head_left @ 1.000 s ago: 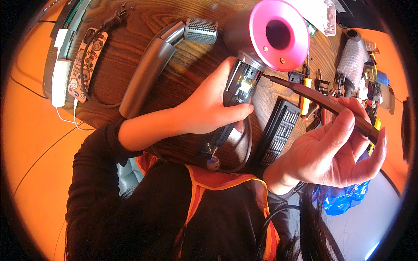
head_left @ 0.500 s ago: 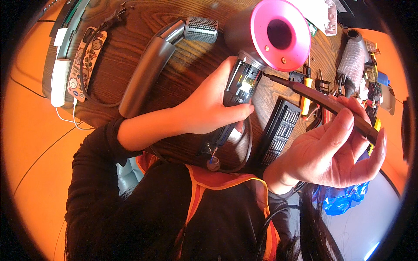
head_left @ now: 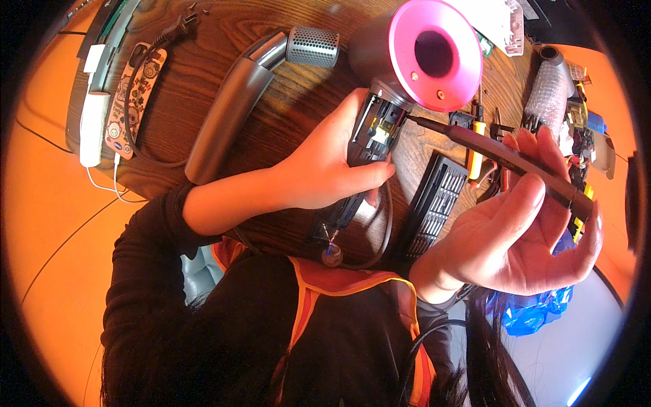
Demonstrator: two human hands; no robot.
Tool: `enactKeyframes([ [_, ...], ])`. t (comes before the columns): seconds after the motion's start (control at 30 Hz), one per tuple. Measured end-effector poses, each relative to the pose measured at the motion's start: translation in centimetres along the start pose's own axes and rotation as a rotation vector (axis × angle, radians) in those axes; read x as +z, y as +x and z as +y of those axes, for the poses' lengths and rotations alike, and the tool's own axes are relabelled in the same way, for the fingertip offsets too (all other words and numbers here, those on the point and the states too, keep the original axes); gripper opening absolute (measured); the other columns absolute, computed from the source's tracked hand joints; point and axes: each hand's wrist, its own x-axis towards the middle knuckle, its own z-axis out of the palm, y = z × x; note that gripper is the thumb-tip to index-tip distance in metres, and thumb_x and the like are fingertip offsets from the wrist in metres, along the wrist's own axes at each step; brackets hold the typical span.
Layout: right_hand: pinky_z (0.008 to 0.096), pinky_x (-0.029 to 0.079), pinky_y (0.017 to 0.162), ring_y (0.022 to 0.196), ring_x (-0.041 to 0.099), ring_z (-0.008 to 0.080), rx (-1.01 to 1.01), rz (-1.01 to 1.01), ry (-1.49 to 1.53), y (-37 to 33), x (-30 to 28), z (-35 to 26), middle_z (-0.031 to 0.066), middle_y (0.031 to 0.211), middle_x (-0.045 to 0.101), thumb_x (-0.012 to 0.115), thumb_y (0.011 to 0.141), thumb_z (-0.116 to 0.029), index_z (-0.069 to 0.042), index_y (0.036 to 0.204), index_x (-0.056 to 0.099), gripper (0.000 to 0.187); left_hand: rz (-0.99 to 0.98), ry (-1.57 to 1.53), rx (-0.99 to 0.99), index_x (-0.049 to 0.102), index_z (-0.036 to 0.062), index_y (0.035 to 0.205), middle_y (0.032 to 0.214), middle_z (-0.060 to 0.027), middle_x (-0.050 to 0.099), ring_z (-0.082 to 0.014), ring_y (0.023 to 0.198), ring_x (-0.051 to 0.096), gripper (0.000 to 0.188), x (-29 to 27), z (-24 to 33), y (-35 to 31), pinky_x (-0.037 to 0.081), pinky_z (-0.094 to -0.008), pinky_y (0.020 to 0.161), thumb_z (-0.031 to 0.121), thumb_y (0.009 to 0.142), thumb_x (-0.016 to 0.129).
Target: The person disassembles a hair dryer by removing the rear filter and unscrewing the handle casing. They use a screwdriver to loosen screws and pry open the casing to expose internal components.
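Observation:
A hair dryer (head_left: 468,64) with a grey body and a pink ring is tilted up over the table. My left hand (head_left: 332,163) is wrapped round its handle, whose side is opened so that the circuitry (head_left: 383,129) inside shows. Wires and a small round part (head_left: 331,255) hang from the handle's lower end. In my right hand (head_left: 515,237) is a dark pen-shaped screwdriver (head_left: 498,150), held between thumb and fingers. Its thin tip meets the right edge of the opened handle, just below the pink ring; what it touches there is too small to tell.
Beside the handle lies a black screwdriver bit case (head_left: 434,207). Left of the dryer rests a grey handle casing (head_left: 230,119) with a perforated cylinder (head_left: 313,46). A patterned phone (head_left: 135,102) and power cord stand at far left. Tools, including a yellow-handled one (head_left: 478,146), and a bubble-wrapped item (head_left: 548,95) lie right.
The fingers of my right hand have shifted and spread along the screwdriver, which has turned slightly. The dryer has tipped a tiny bit left; my left hand keeps its hold.

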Motion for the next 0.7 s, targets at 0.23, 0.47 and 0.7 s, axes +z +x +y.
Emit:
enactKeyframes([
  [0.23, 0.0321, 0.053, 0.057, 0.07, 0.057, 0.0256, -0.174, -0.106, -0.055, 0.6, -1.2, 0.5, 0.0237, 0.087, 0.054, 0.053, 0.08, -0.001, -0.009, 0.117, 0.031, 0.044, 0.007, 0.012, 0.002, 0.023, 0.0058, 0.117, 0.073, -0.0065, 0.05, -0.0143, 0.053, 0.056, 0.053, 0.1, 0.1, 0.1, 0.047, -0.0265, 0.047, -0.003, 0.075, 0.053],
  [0.47, 0.0351, 0.053, 0.063, 0.077, 0.057, 0.0287, -0.126, -0.023, -0.006, 0.2, -1.1, 0.7, 0.0259, 0.088, 0.053, 0.047, 0.082, 0.0, -0.009, 0.115, 0.033, 0.037, -0.011, 0.001, -0.046, 0.016, 0.0067, 0.126, 0.078, -0.0089, 0.05, -0.0174, 0.057, 0.056, 0.066, 0.0, 0.3, 0.0, 0.049, -0.0298, 0.052, -0.004, 0.073, 0.054],
  [0.7, 0.0372, 0.052, 0.069, 0.083, 0.056, 0.0294, -0.14, -0.029, -0.008, 0.1, -1.6, 0.9, 0.0251, 0.094, 0.052, 0.051, 0.081, 0.0, -0.009, 0.114, 0.034, 0.038, -0.011, 0.002, -0.037, 0.015, 0.007, 0.127, 0.078, -0.0098, 0.05, -0.0179, 0.057, 0.056, 0.068, -0.1, 0.2, 0.0, 0.049, -0.0302, 0.053, -0.004, 0.072, 0.054],
])
